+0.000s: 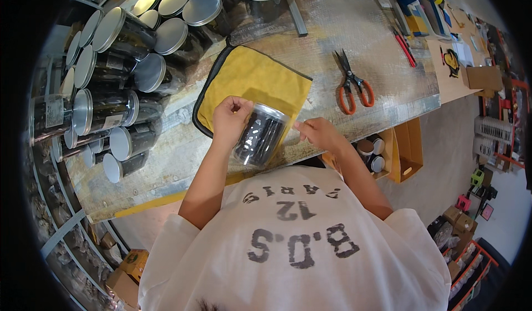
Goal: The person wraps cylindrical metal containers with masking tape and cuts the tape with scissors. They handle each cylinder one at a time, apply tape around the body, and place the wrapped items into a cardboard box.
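A clear plastic jar (262,136) with a silver lid and dark contents is in front of me, partly over a yellow cloth (249,67) with black edging. The lid points away from me and its side faces up. My left hand (232,119) pinches at the left edge of the lid, thumb and fingers together. On the other side, my right hand (318,132) has its fingers curled, with the fingertips close to the lid's right edge. Whether they touch it or pinch something thin, I cannot tell.
Many similar jars (124,142) crowd the table's left and far side. Orange-handled scissors (351,84) lie to the right, blades partly apart. Beyond them are a red pen-like tool (404,47) and a metal strip (295,11). Below the table's edge, a cardboard box (407,149) stands beside more jars.
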`<state>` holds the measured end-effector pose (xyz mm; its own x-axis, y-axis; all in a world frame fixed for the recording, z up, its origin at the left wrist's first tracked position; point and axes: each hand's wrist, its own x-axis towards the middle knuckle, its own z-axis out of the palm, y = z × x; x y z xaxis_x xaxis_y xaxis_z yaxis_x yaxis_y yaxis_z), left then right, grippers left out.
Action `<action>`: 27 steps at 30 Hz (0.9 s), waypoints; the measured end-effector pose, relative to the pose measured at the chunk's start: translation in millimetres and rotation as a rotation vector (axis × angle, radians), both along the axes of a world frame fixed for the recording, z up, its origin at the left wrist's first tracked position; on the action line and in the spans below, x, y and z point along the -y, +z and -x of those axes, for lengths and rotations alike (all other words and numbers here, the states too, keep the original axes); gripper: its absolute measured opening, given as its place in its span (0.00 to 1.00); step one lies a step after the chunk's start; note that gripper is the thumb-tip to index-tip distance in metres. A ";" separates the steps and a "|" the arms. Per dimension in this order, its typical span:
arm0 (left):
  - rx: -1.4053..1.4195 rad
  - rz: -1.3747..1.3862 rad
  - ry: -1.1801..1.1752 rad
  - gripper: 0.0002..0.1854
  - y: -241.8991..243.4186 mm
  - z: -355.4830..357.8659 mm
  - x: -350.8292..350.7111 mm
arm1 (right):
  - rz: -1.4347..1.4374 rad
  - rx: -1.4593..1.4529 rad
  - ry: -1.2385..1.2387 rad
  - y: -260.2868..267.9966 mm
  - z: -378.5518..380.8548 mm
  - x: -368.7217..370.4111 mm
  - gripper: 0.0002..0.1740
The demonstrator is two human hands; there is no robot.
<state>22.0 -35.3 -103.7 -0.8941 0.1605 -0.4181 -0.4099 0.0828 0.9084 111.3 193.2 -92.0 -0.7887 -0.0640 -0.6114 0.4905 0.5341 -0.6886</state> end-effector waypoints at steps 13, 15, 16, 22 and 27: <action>0.065 -0.019 0.005 0.05 -15.1 0.0 -0.7 | -0.097 -0.023 0.081 -5.2 1.8 -4.1 0.36; 0.041 0.104 -0.042 0.06 -30.1 0.0 -1.4 | -0.184 0.001 0.105 -15.3 9.3 2.9 0.37; 0.016 0.100 -0.050 0.06 -36.4 0.6 -2.7 | -0.226 0.012 0.117 -19.8 12.3 5.9 0.38; 0.120 0.176 -0.059 0.12 -85.1 11.2 8.2 | -0.314 0.078 0.248 -21.1 29.9 12.2 0.39; -0.238 0.576 0.054 0.19 -79.2 23.9 22.9 | -0.274 0.005 0.248 -19.0 32.6 17.3 0.41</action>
<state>-1.9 -58.2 -182.9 -0.9739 -0.0793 -0.2128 -0.2194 0.5712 0.7910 78.8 176.0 -111.0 -0.7667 -0.0866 -0.6362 0.3256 0.8015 -0.5015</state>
